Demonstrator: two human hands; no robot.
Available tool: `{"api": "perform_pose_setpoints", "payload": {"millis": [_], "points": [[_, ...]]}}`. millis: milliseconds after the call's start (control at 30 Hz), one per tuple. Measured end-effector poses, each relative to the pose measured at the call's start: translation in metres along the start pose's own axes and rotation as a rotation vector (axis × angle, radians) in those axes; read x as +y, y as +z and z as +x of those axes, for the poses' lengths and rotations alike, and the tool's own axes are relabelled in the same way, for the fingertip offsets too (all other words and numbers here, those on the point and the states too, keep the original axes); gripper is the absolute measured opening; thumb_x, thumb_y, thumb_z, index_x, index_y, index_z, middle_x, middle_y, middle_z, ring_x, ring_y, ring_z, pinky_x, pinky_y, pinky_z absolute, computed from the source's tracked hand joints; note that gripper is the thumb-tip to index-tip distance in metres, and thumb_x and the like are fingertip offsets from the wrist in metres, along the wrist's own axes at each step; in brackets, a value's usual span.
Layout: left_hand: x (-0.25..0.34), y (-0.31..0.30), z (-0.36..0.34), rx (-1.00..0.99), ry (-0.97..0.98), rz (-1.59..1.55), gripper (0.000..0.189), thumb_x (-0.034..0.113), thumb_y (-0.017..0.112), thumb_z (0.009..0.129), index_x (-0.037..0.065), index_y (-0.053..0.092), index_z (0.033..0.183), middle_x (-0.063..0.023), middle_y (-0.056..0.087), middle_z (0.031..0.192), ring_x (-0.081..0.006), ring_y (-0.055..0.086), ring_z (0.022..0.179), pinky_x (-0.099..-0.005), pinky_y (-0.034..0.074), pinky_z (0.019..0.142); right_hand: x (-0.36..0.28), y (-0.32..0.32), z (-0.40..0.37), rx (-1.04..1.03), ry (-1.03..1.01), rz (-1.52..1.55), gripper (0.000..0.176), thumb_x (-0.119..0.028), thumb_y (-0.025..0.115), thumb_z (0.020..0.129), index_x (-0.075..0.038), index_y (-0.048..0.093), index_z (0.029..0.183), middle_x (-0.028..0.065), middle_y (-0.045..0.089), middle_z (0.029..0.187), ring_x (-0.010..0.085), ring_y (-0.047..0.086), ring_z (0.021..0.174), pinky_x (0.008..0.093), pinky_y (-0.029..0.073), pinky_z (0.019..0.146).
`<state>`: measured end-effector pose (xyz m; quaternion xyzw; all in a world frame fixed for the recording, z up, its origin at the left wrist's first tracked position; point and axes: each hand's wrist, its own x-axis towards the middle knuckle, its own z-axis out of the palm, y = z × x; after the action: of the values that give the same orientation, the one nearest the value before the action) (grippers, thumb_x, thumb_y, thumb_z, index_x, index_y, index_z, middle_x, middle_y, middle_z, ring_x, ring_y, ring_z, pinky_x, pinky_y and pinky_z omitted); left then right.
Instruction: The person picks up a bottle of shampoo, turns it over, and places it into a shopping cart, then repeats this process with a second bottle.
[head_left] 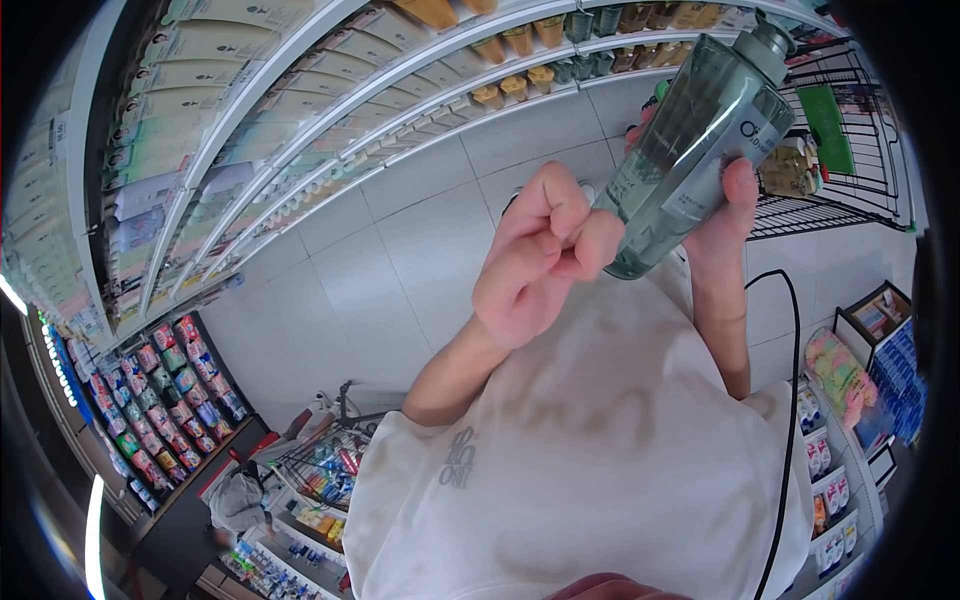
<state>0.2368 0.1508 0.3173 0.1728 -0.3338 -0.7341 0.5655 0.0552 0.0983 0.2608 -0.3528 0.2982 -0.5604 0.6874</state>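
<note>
A large translucent green pump bottle (690, 150) with a pale label is tilted, its pump end at the upper right. My right hand (725, 215) is wrapped round the bottle's side, with the thumb on the label and fingertips showing on the far side. Close to the bottle's lower end, my left hand (545, 260) has its fingers curled together. Whether it holds anything small, or touches the bottle, cannot be made out.
Shelves of packets and bottles (330, 80) run across the top and left. A wire shopping cart (835, 200) stands at the right. More shelves line the lower right. At the lower left is another person (238, 500) near a second cart.
</note>
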Motion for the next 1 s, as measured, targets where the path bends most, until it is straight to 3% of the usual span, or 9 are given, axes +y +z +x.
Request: {"api": "perform_pose_setpoints", "payload": {"millis": [267, 433, 533, 667, 733, 967, 1000], "points": [[-0.001, -0.003, -0.001, 0.009, -0.013, 0.085, 0.023, 0.032, 0.035, 0.095, 0.014, 0.03, 0.081, 0.0021, 0.03, 0.059, -0.0124, 0.024, 0.058, -0.0296, 0.022, 0.059, 0.003, -0.006, -0.002, -0.034, 0.023, 0.012, 0.088, -0.062, 0.059, 0.078, 0.001, 0.039, 0.137, 0.0188, 0.054, 0.123, 0.0303, 0.059, 0.106, 0.0413, 0.047, 0.09], [-0.002, 0.004, 0.0, 0.134, -0.029, 0.214, 0.023, 0.029, 0.041, 0.096, 0.011, 0.036, 0.083, 0.0039, 0.03, 0.056, -0.0097, 0.024, 0.054, -0.0282, 0.022, 0.055, 0.003, -0.007, -0.002, -0.021, 0.024, 0.007, 0.089, -0.062, 0.06, 0.078, 0.001, 0.039, 0.137, 0.0189, 0.055, 0.123, 0.0305, 0.059, 0.106, 0.0418, 0.048, 0.09], [-0.011, 0.0, 0.0, 0.064, 0.088, 0.219, 0.014, 0.016, 0.043, 0.098, 0.006, 0.04, 0.089, 0.0008, 0.041, 0.063, -0.0058, 0.03, 0.055, -0.0228, 0.024, 0.051, 0.002, -0.01, -0.002, -0.022, 0.024, 0.003, 0.089, -0.062, 0.06, 0.078, 0.002, 0.039, 0.137, 0.0188, 0.055, 0.122, 0.0308, 0.059, 0.106, 0.042, 0.048, 0.09], [-0.011, 0.0, -0.001, 0.056, 0.077, 0.247, 0.014, 0.016, 0.044, 0.098, 0.005, 0.04, 0.09, -0.0003, 0.043, 0.064, -0.0058, 0.031, 0.056, -0.0223, 0.025, 0.052, 0.001, -0.005, -0.001, -0.009, 0.026, 0.015, 0.088, -0.062, 0.06, 0.078, 0.001, 0.04, 0.136, 0.0187, 0.055, 0.123, 0.031, 0.059, 0.106, 0.0418, 0.048, 0.09], [-0.012, 0.0, -0.001, 0.047, 0.094, 0.261, 0.014, 0.015, 0.043, 0.098, 0.004, 0.04, 0.091, -0.0009, 0.044, 0.066, -0.0058, 0.031, 0.057, -0.0223, 0.026, 0.052, -0.002, 0.006, 0.0, 0.069, -0.049, 0.075, 0.074, -0.054, 0.066, 0.081, 0.006, 0.049, 0.121, 0.0165, 0.063, 0.104, 0.0251, 0.066, 0.09, 0.0347, 0.056, 0.075], [-0.012, 0.0, -0.002, 0.039, 0.084, 0.277, 0.013, 0.015, 0.043, 0.098, 0.004, 0.039, 0.092, -0.0013, 0.044, 0.068, -0.006, 0.032, 0.058, -0.0224, 0.027, 0.053, 0.0, 0.002, 0.0, 0.069, -0.05, 0.059, 0.073, -0.054, 0.064, 0.082, 0.006, 0.049, 0.121, 0.0166, 0.063, 0.103, 0.0248, 0.066, 0.09, 0.0344, 0.056, 0.074], [-0.011, 0.0, -0.003, 0.043, 0.084, 0.283, 0.012, 0.014, 0.042, 0.098, 0.004, 0.039, 0.092, -0.0013, 0.044, 0.067, -0.0061, 0.031, 0.058, -0.0224, 0.026, 0.053, 0.002, -0.005, -0.001, 0.035, -0.002, 0.04, 0.08, -0.058, 0.062, 0.08, 0.004, 0.044, 0.129, 0.0174, 0.059, 0.113, 0.0276, 0.062, 0.098, 0.0376, 0.052, 0.082]]}}
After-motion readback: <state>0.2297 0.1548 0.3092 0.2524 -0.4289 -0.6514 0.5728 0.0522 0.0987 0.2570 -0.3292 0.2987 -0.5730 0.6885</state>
